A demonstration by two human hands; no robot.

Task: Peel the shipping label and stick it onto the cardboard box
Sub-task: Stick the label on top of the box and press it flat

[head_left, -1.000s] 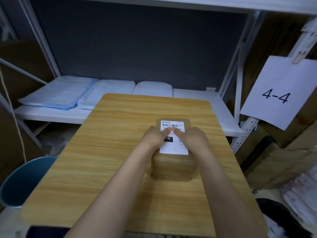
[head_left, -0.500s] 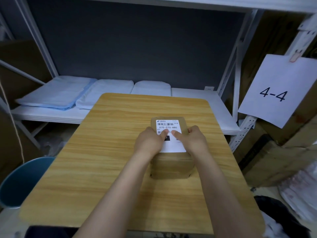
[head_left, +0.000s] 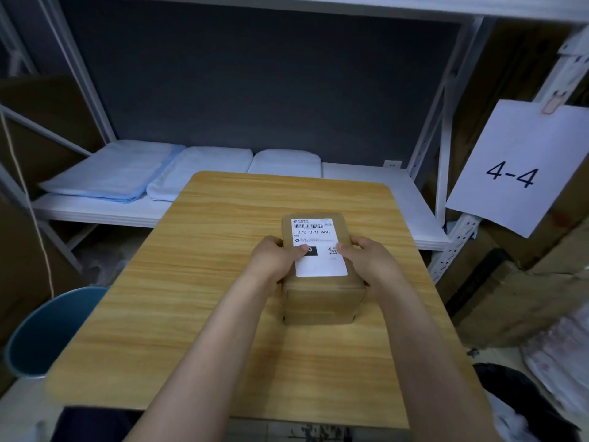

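A small brown cardboard box [head_left: 323, 301] stands on the wooden table [head_left: 191, 298], right of centre. A white shipping label [head_left: 318, 247] with a barcode and "070-070-A80" lies flat on the box's top face. My left hand [head_left: 274, 260] clasps the box's left side, its thumb resting on the label's left edge. My right hand [head_left: 366, 260] clasps the right side, thumb on the label's right edge. The fingers behind the box sides are hidden.
Behind the table a white metal shelf [head_left: 398, 199] carries folded blue and white cloths [head_left: 153, 173]. A blue bin [head_left: 47, 330] stands on the floor at the left. A paper sign "4-4" [head_left: 516, 167] hangs at the right, above cardboard boxes [head_left: 516, 295].
Both hands have slid apart from the label's middle to the box's sides, with thumbs now at the label's edges. More of the label's print shows.
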